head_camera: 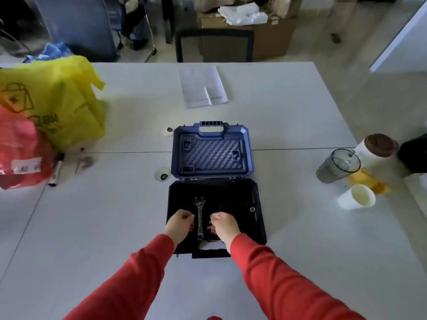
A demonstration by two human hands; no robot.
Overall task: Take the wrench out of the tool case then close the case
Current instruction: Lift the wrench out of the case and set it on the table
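The tool case lies open flat on the white table. Its blue lid [248, 155] is folded away from me and its black base [258, 218] is nearest me. A metal adjustable wrench [199, 215] lies in the base, jaw pointing away from me. My left hand [179, 226] hovers over the base just left of the wrench handle, fingers curled. My right hand [224, 225] is just right of the handle, fingers curled too. Neither hand grips the wrench. Both arms wear red sleeves.
Yellow bag [57, 100] and red bag [18, 148] stand at the left with a marker [56, 169] beside them. Papers [202, 86] lie beyond the case. At the right are a grey tumbler [337, 166], a white cup [357, 197] and a brown-lidded cup [375, 150].
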